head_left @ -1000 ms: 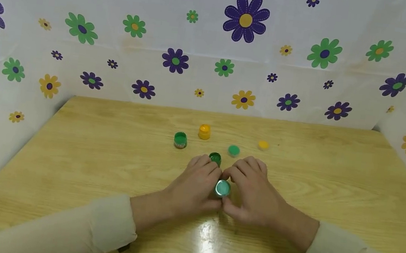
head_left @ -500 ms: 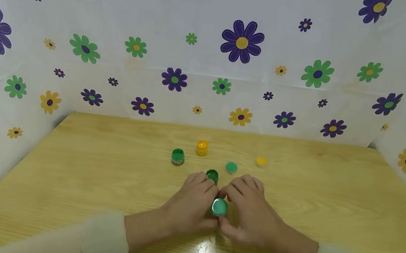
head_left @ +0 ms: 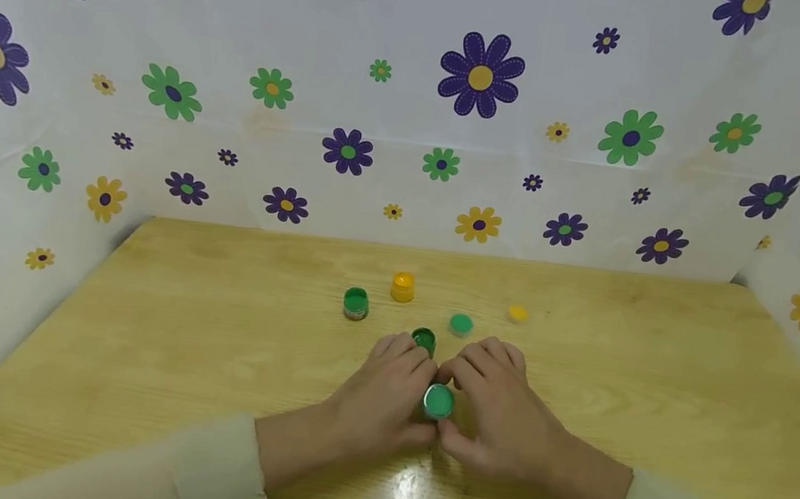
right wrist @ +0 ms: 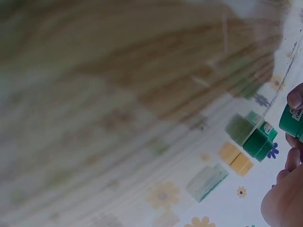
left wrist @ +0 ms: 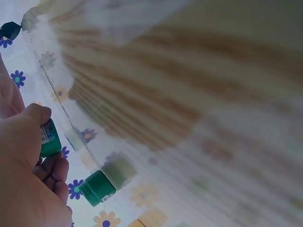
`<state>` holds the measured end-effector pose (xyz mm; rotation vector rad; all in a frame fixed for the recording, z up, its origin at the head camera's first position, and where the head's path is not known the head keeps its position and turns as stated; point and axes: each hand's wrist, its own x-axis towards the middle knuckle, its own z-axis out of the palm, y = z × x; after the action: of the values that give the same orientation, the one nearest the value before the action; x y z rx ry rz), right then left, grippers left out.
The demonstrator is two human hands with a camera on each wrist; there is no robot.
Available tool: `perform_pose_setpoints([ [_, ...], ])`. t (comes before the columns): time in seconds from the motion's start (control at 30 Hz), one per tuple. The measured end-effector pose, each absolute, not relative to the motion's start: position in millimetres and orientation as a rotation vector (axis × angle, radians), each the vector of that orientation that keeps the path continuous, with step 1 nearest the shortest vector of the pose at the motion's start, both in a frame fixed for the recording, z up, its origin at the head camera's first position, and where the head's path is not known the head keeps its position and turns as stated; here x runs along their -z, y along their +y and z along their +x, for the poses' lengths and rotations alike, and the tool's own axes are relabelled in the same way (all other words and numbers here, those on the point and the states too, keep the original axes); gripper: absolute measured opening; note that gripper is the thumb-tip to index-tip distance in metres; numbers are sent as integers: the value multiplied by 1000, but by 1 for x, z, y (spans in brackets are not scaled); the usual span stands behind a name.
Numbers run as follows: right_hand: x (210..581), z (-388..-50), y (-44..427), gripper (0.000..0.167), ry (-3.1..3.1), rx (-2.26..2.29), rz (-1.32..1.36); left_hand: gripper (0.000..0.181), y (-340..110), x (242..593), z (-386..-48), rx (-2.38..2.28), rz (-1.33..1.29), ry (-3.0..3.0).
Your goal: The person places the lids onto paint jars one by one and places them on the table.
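Note:
A small green paint jar [head_left: 438, 402], its light green top toward the head camera, is held between both hands near the table's middle. My left hand [head_left: 384, 392] grips its left side; in the left wrist view the thumb lies over the jar's label [left wrist: 47, 134]. From the other side my right hand [head_left: 497, 405] pinches the jar, thumb toward me and fingers at the far side. In the right wrist view only part of this green jar [right wrist: 289, 121] shows. A dark green open jar [head_left: 423, 339] stands just beyond my left knuckles, partly hidden.
Behind the hands stand another open green jar [head_left: 356, 304] and a yellow paint jar [head_left: 403, 288]. A green lid [head_left: 461, 325] and a yellow lid [head_left: 518, 314] lie to their right. The wooden table [head_left: 216, 303] ends at a flowered white backdrop [head_left: 400, 118].
The head view has tilted, so the whole scene sits lower than a second ago. Both hands keep their hold on the jar; the glare on its top has faded.

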<state>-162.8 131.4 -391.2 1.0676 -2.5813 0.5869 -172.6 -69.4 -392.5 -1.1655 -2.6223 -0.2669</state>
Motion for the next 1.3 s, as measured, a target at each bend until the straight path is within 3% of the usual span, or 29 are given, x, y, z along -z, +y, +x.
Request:
perform_pose_setpoints([
  [0.77, 391, -161, 130, 25, -2557, -544, 1067, 42, -68, 392, -171, 246, -1185, -2602],
  [1.3, 394, -162, 129, 31, -2533, -500, 990, 42, -69, 393, -171, 213, -1145, -2635],
])
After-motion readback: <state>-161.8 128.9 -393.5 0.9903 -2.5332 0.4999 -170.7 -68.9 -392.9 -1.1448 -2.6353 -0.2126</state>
